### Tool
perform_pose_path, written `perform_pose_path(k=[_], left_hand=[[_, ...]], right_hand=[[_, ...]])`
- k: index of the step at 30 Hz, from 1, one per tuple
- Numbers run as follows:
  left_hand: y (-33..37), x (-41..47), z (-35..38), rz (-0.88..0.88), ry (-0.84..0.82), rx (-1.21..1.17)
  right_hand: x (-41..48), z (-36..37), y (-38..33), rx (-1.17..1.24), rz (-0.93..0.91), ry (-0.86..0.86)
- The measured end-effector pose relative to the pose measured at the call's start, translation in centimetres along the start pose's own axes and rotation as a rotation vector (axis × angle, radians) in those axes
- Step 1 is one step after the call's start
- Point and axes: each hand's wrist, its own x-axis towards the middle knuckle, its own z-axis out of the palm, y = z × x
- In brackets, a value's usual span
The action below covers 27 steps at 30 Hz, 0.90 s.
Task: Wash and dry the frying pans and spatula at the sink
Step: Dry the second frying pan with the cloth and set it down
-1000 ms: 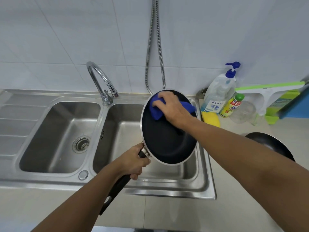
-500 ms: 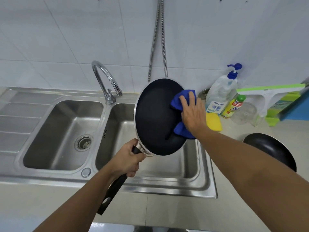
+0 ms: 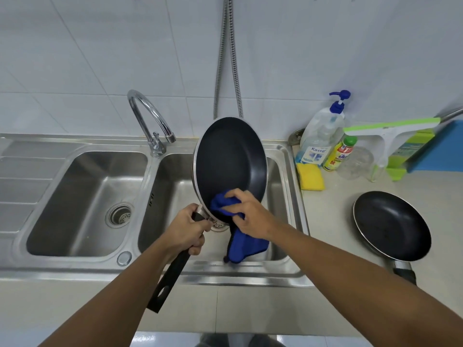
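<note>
A black frying pan (image 3: pixel 229 164) is held tilted up on its edge above the right basin (image 3: pixel 175 196) of a steel double sink (image 3: pixel 75 265), with its dark inside turned toward the camera. Its long black handle (image 3: pixel 172 274) is clasped by the left hand (image 3: pixel 186 230). The grip is wrapped fully round the handle just below the pan's rim, with the fingers curled tight. A blue cloth (image 3: pixel 246 244) is pinched by the right hand (image 3: pixel 250 211) against the lower inside edge of the pan. That grip is partly closed, with thumb and fingertips bunched on the fabric. The rest of the cloth is left hanging below the pan's rim, down into the basin.

A second frying pan (image 3: pixel 392 225) is laid flat, inside up, on the tabletop (image 3: pixel 333 211) to the right of the sink, well apart from the held pan. Its handle is pointed toward the near edge and is partly hidden by the right forearm.

At the back of the tabletop, against the tiled wall, a pump bottle (image 3: pixel 320 136) with a blue head and a small yellow bottle (image 3: pixel 340 154) with a green cap are stood side by side. A yellow sponge (image 3: pixel 310 176) is laid just beside the sink's rim. A green-and-white squeegee (image 3: pixel 390 128) is propped further right. A chrome tap (image 3: pixel 147 116) is set behind the ridge between the two basins. A metal hose (image 3: pixel 225 58) is hung down the wall behind the pan.
</note>
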Motion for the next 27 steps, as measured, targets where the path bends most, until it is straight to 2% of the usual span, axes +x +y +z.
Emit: perform_pose_path(k=[3, 5, 9, 11, 13, 15, 18, 19, 21, 24, 27], left_hand=[[-0.3, -0.3, -0.2, -0.004, -0.009, -0.015], [-0.4, -0.6, -0.5, -0.01, -0.031, 0.01], [-0.5, -1.2, -1.1, -0.047, -0.13, 0.117], [-0.5, -1.1, -0.9, -0.058, -0.157, 0.163], [-0.4, -0.9, -0.5, -0.062, -0.173, 0.182], [-0.3, -0.6, 0.1, -0.046, -0.176, 0.175], [-0.2, -0.2, 0.8, -0.019, -0.15, 0.137], [-0.2, 0.0, 0.8, -0.015, -0.136, 0.11], [-0.5, 0.4, 0.6, -0.013, -0.106, 0.039], [-1.1, 0.9, -0.4, -0.028, -0.09, -0.027], [-1.8, 0.9, -1.1, -0.062, -0.111, -0.011]], right_hand=[[0.1, -1.7, 2.1, -0.146, -0.025, -0.107], [0.4, -3.2, 4.3, -0.327, 0.018, -0.101], [3.4, -6.6, 6.5, -0.503, 0.293, 0.091], [5.5, -7.5, 5.8, -0.493, 0.337, 0.226], [7.2, -7.7, 4.2, -0.362, 0.257, 0.371], [8.5, -7.1, 1.1, -0.123, 0.202, 0.484], [8.3, -4.1, -3.8, 0.222, 0.196, 0.552], [7.5, -2.9, -4.8, 0.27, 0.167, 0.508], [5.1, -0.7, -5.3, 0.241, 0.078, 0.314], [1.9, 0.3, -1.8, -0.067, -0.079, 0.038], [-0.8, 0.1, 2.4, -0.354, -0.106, -0.057]])
